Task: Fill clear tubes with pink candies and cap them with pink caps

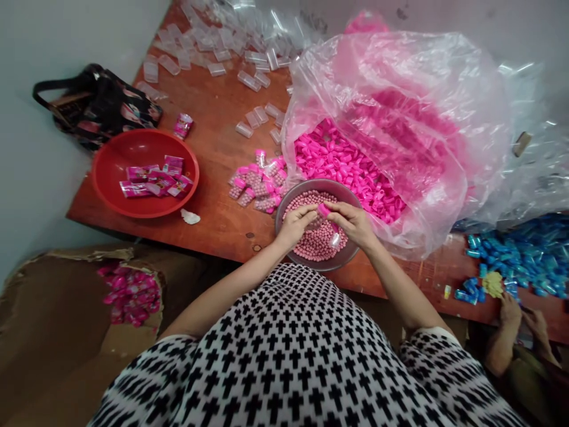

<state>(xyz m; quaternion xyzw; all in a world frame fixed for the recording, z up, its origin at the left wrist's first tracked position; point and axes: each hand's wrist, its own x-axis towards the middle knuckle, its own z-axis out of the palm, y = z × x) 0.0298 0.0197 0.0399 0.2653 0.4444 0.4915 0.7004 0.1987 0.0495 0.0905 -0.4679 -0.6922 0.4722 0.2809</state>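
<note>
Over a grey bowl [306, 262] of small pink balls [315, 247], my two hands meet. My left hand [295, 228] is closed on a small clear container, mostly hidden by the fingers. In my right hand [352, 222], thumb and forefinger pinch a pink cap [323, 210] at the container's mouth. Below those fingers hangs another clear container [335, 239] with a pink top, seemingly also held by my right hand. Left of the bowl lie several ball-filled containers [253, 181] with pink caps. Behind it, a large clear plastic bag [427, 237] holds many loose pink caps [342, 163].
A red bowl [104, 184] with pink packets stands at the left, before a dark handbag [106, 107]. Clear containers [249, 80] lie scattered at the back. A cardboard box [53, 308] sits lower left. Another person's hands [511, 311] work beside blue pieces [528, 255] at right.
</note>
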